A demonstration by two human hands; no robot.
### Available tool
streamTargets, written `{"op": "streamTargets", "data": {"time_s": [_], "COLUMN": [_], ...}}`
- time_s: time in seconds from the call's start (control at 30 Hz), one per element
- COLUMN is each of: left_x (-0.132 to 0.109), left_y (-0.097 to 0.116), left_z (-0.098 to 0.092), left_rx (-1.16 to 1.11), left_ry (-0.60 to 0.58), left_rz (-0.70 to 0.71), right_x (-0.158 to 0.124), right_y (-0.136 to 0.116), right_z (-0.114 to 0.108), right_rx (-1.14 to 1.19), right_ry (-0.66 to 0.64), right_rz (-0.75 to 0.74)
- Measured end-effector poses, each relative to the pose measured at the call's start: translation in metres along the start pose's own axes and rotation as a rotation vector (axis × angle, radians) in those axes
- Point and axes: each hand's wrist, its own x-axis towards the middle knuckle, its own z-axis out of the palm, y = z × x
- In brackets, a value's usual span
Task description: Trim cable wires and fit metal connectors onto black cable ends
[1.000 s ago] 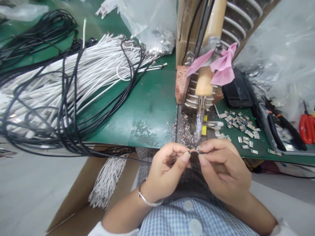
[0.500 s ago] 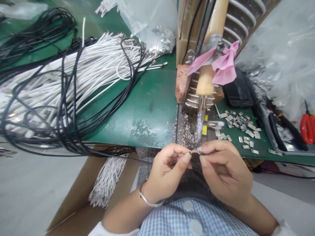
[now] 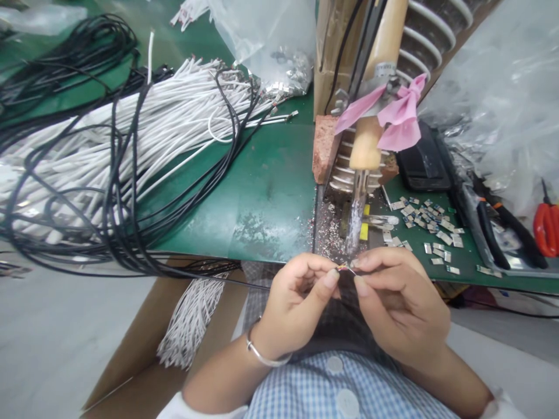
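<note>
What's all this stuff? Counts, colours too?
Table: one, green, middle
Box: one, brown, below table
Cables: many, white, left and in box
Cable loops: several, black, left
Plastic bags: several, clear, rear
Soldering iron: one, tan, centre
Ribbon: one, pink, on iron
Bricks: two, reddish, beside iron
Small parts: dozens, silvery, right
Handled tools: two, black and red, right
Flat case: one, black, right
Wires: several, multicoloured, centre
Bracelet: one, silvery, low centre
Left hand: one, pinching wires
Right hand: one, at wires

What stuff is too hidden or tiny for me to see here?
Coloured wires: head view, too small to count, partly hidden by the left hand.
Soldering iron: head view, its far end cut off by the top edge.
Shiny parts: head view, blurred by the cloudy plastic bag.
</note>
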Motion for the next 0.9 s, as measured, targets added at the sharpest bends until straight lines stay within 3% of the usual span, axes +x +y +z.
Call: {"op": "streamTargets", "data": {"time_s": [0.9], "left_x": [-0.0004], "left_y": [-0.0053], "left_z": [-0.001], "left_rx": [-0.027], "left_ry": [-0.019], "left_rz": [0.024], "right_x": [-0.0022], "right_y": [0.0029], "right_z": [0.0006], "right_rx": [0.011], "right_ry": [-0.013], "right_rz": [0.021]}}
